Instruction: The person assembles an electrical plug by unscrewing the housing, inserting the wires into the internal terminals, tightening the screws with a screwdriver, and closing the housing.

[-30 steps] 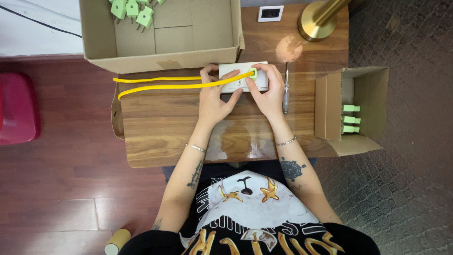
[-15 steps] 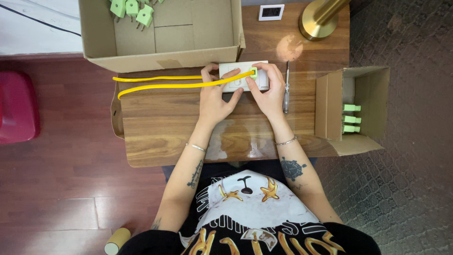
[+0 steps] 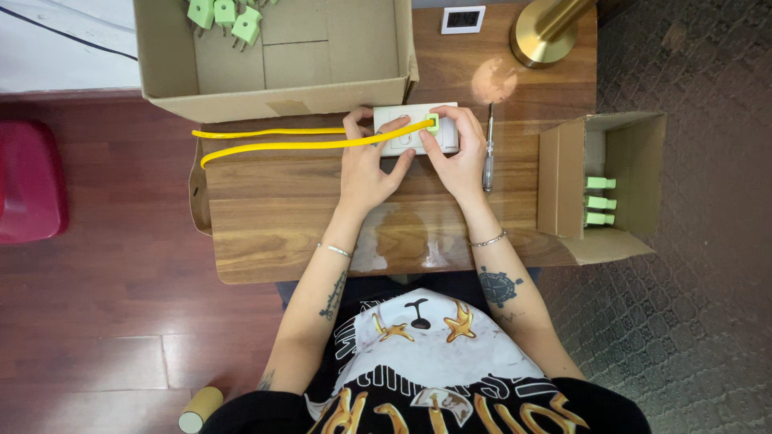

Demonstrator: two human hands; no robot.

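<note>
A white socket plate [image 3: 404,142] lies on the wooden table [image 3: 273,225] just in front of a big cardboard box. My left hand [image 3: 368,165] rests on its left part, fingers pressing it down. My right hand [image 3: 453,154] grips its right side, with the thumb and fingers by a light green plug [image 3: 433,122] seated in the plate. A yellow cable [image 3: 273,138] runs from that plug leftward across the table and loops back.
The large open cardboard box [image 3: 273,88] at the back holds several green plugs [image 3: 225,16]. A smaller box [image 3: 599,189] on its side at the right holds three more. A screwdriver [image 3: 488,149] lies beside my right hand. A brass lamp base [image 3: 547,36] stands behind.
</note>
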